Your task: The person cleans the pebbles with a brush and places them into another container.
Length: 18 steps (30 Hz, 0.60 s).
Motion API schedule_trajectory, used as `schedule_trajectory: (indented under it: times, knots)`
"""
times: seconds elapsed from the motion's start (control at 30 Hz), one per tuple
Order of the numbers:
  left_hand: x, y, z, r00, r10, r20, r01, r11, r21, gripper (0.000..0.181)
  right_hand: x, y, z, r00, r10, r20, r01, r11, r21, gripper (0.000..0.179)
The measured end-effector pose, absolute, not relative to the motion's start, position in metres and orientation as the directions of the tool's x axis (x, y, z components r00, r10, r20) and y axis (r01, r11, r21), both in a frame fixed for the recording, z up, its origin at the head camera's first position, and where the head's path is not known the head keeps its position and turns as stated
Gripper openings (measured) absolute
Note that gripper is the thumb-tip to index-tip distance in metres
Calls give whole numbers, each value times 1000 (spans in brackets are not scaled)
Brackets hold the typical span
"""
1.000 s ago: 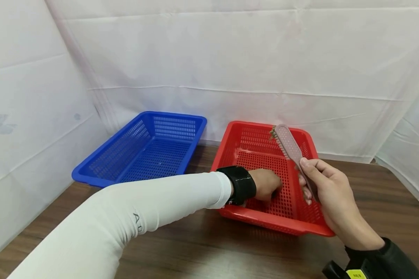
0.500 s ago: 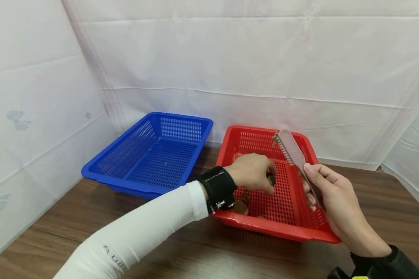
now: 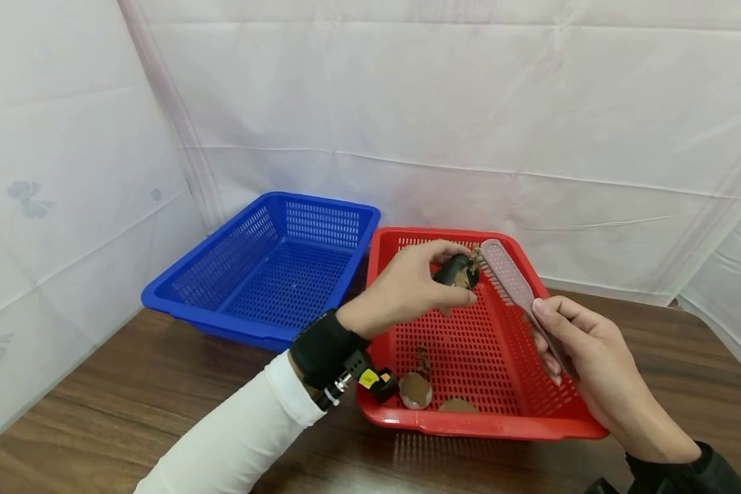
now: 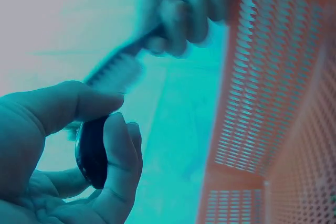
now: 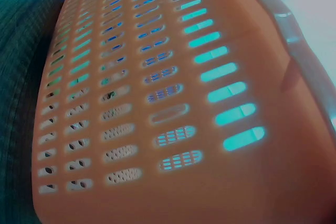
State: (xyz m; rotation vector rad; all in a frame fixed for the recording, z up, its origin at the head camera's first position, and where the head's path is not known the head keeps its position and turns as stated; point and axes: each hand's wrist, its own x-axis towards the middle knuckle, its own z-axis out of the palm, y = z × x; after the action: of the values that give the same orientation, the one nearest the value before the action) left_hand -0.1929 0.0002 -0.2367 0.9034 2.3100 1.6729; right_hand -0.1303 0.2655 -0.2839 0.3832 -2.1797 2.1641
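Observation:
A dark, glossy oval object (image 3: 451,270) with brown patches is pinched between the thumb and fingers of my left hand (image 3: 407,281), above the red basket (image 3: 463,427). Its smooth dark side (image 4: 90,153) shows in the left wrist view; its exact kind is unclear. My right hand (image 3: 593,360) grips a pinkish brush (image 3: 508,271) by its handle, with the bristles facing left. The bristle tip, with greenish-brown scraps caught on it, is close against the dark object; contact cannot be told. The right wrist view shows only the basket's slotted wall (image 5: 210,182), not the hand.
Inside the red basket, near its front left corner, lie a round brown piece with a pale edge (image 3: 416,390), a flat brown piece (image 3: 459,405) and a brown scrap (image 3: 422,360). A blue basket (image 3: 188,315) stands to the left on the wooden table (image 3: 99,398).
My left hand has risen from the bottom of the red basket with the dark object, up to the brush tip. The brush stays nearly in place. The brown pieces have come into sight.

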Motion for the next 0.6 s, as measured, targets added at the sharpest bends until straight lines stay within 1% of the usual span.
schedule_trajectory:
  times: [0.1,0.17,0.27,0.33,0.47,0.6]
  knots:
    - [-187,-6,-230,-806,557,199,295,86,952,57,-129,267,-282,-970,-137,201,-202,-8,-979,22]
    - [-182,-7,-231,-803,570,174,237,37,971,58,-128,268,-282,-975,-121,186,-186,-10,-983,22]
    - [-173,-7,-238,-803,585,116,140,-3,990,61,-127,268,-284,-985,-72,156,-155,-21,-988,23]
    - [-168,-8,-243,-814,576,76,87,-9,996,64,-126,265,-285,-990,-25,141,-141,-22,-990,23]
    - [-166,-7,-255,-839,541,65,49,-45,998,68,-124,260,-287,-991,32,126,-126,6,-992,24]
    - [-171,-1,-267,-847,527,61,21,-83,996,69,-122,258,-288,-993,7,121,-121,31,-992,25]
